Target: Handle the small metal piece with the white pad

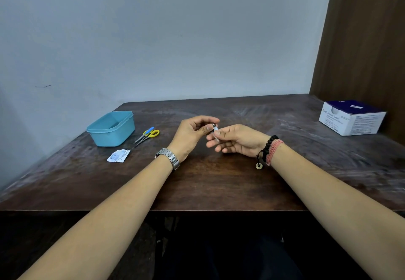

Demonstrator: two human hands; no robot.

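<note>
Over the middle of the dark wooden table [219, 187] my two hands meet around a small silvery object [215, 128]. My left hand [192, 135], with a metal watch on its wrist, pinches its upper end between curled fingers and thumb. My right hand [236, 140], with beaded and thread bracelets on the wrist, pinches its lower end, where a thin pale strip hangs down. What exactly the small object is cannot be told.
A light blue plastic tub [111, 128] stands at the left. Beside it lie scissors [147, 135] with yellow and blue handles, and a torn white wrapper [118, 155]. A white and blue carton [351, 117] sits at the far right by a brown panel.
</note>
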